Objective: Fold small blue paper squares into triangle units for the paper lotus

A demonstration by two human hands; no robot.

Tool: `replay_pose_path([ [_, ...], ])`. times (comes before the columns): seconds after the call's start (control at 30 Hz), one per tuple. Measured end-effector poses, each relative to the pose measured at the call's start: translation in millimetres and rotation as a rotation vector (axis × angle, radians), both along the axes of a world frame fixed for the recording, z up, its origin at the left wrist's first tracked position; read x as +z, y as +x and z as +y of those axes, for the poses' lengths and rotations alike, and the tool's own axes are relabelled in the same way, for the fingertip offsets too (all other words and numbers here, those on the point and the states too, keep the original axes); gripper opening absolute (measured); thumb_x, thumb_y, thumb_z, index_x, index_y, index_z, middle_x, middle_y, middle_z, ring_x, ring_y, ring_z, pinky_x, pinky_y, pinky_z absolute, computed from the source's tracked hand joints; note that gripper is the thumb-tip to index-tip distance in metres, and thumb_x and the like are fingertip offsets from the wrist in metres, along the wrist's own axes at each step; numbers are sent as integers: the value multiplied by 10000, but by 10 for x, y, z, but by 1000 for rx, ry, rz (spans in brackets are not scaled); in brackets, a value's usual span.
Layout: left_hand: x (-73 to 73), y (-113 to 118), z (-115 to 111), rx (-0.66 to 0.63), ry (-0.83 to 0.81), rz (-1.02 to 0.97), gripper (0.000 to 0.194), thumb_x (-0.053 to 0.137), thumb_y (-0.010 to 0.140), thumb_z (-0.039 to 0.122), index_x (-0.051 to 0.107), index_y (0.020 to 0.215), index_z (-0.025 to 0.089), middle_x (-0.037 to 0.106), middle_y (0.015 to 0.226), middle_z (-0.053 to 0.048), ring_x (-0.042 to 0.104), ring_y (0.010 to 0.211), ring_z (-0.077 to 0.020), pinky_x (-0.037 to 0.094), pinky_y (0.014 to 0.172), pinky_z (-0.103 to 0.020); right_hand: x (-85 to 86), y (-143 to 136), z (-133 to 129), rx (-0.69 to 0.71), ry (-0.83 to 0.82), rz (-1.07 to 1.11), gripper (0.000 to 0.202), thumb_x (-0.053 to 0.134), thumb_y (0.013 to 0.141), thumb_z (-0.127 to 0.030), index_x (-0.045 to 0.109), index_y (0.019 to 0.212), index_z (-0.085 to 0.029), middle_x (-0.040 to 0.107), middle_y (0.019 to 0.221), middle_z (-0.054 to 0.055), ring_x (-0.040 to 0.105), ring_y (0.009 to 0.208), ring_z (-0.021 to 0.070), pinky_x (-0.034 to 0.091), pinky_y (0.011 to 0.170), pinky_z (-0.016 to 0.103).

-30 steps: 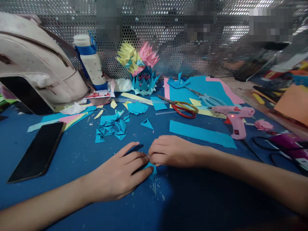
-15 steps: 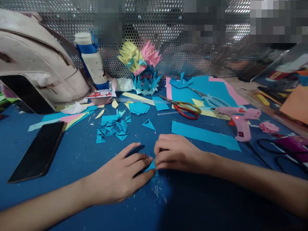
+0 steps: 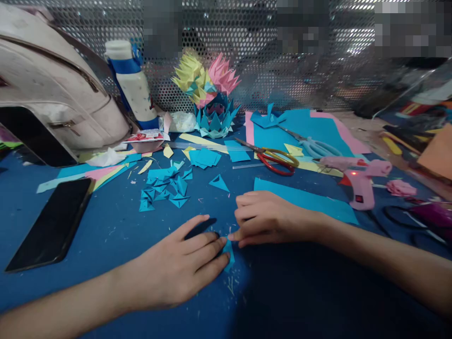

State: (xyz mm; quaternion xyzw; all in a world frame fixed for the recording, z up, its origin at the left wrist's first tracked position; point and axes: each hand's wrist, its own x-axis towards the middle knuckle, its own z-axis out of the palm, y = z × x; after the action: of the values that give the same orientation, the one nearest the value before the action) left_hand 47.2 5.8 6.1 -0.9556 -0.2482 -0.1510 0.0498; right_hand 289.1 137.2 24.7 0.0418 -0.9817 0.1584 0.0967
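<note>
A small piece of blue paper (image 3: 229,260) lies on the blue table, partly under the fingertips of my left hand (image 3: 183,266). That hand rests palm down with its fingers spread. At the paper's top edge, the index fingertip of my right hand (image 3: 266,220) touches down, its other fingers curled; whether it pinches the paper is hidden. Beyond my hands lie a heap of folded blue pieces (image 3: 164,186), a single blue triangle (image 3: 219,182) and a stack of blue paper (image 3: 205,158). A long blue strip (image 3: 307,200) lies behind my right wrist.
Red-and-yellow-handled scissors (image 3: 278,161), light-blue scissors (image 3: 319,148) and a pink glue gun (image 3: 362,181) lie at the right. Paper flowers (image 3: 216,115) and a bottle (image 3: 134,89) stand at the back. Two phones (image 3: 52,223) and a bag (image 3: 74,94) are at the left.
My right hand has shifted slightly right, its index finger now extended toward the paper. More of the blue piece shows beside my left fingertips. The view has moved slightly.
</note>
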Motion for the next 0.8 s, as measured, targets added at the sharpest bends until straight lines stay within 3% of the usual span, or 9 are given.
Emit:
replay_pose_path([
  [0.2,12,5,-14,7,8,-6,332,459,1002,225,582,1292,121,664,1199,-87,568,1178,-232,131,1232,-516,-19,0,-31,0,26,35,244,512,1010,-355,693,951,-203,570,755,6,411,734,154,273,655,302],
  [0.37,-23,114,-44,57,84,-50,375,510,1003,401,612,1236,126,682,1132,-84,610,1097,-231,202,1215,-517,-90,-19,-56,17,41,76,327,445,1031,-389,687,927,-196,586,762,24,446,758,160,314,672,293],
  [0.53,-13,273,-77,95,232,-20,247,482,973,158,666,1127,101,717,983,-100,666,943,-222,391,1119,-506,-142,-50,-103,-45,-100,77,260,526,1003,-348,671,883,-169,621,798,25,507,784,141,382,754,261],
  [0.67,64,368,-31,27,284,-34,241,467,947,111,705,958,78,713,830,-84,664,782,-199,470,1052,-480,-147,-54,-114,-152,-246,108,239,536,997,-302,672,868,-153,638,800,32,535,792,139,408,756,255],
  [0.73,103,376,10,-15,270,-105,235,482,945,97,704,872,107,729,879,-77,667,823,-198,472,1049,-460,-133,-48,-110,-241,-295,131,262,501,1013,-301,678,894,-148,656,831,46,547,818,145,411,752,258],
  [0.8,136,348,52,-62,180,-210,213,498,972,124,700,904,137,738,1006,-56,660,967,-188,427,1101,-415,-107,-42,-111,-285,-356,139,273,480,1022,-317,681,949,-147,674,881,57,557,857,150,417,774,264],
])
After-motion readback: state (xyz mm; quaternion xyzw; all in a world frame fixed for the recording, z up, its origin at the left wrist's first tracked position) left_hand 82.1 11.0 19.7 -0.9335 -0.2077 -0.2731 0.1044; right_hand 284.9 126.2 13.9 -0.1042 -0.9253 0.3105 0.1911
